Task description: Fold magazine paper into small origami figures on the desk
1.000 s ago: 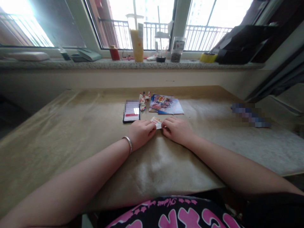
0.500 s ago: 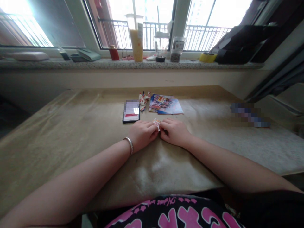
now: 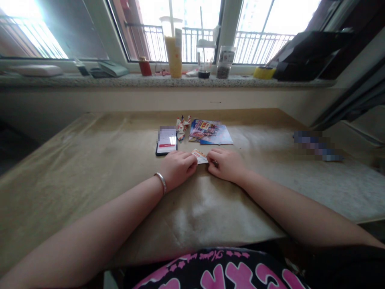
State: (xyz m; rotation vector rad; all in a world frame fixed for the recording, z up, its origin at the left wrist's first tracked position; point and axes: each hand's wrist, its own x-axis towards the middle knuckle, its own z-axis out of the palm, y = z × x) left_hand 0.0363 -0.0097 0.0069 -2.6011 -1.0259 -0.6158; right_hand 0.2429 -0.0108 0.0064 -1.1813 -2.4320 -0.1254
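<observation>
A small piece of printed paper [image 3: 201,156], white with orange and red, lies folded between my two hands on the table. My left hand [image 3: 179,167], below a silver bangle, is closed on its left edge, with the fingertips curled out of sight. At the paper's right corner my right hand [image 3: 225,164] pinches with thumb and forefinger. Just beyond my left hand is a phone [image 3: 166,141] with a lit screen. A folded paper figure [image 3: 182,127] in white, red and blue sits beside the phone. Right of it lies a stack of printed sheets [image 3: 215,133].
A tan cover drapes the table [image 3: 99,176]. A blurred-out flat item [image 3: 317,146] lies on the right. The stone windowsill [image 3: 135,81] behind holds a tall yellow drink cup [image 3: 173,56], a red jar [image 3: 144,67], a yellow tape roll [image 3: 264,72] and a black bag [image 3: 297,58].
My hands have moved slightly apart, the left one leftward and the right one rightward. More of the small paper shows between them, flatter than before.
</observation>
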